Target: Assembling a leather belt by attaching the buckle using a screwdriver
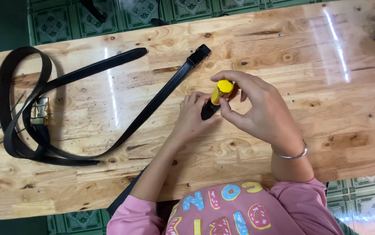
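Near the middle of the knotty pine tabletop (283, 143), the right hand (261, 109) pinches a yellow-handled tool (221, 91) onto the black belt end (208, 111) pressed flat by the left hand (194, 115), work seemingly unfinished.

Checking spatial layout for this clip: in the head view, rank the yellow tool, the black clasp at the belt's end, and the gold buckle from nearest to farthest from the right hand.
1. Yellow tool: gripped in the right hand fingers.
2. Black clasp: up and left, at the strap's end.
3. Gold buckle: far left, on the coiled belt.
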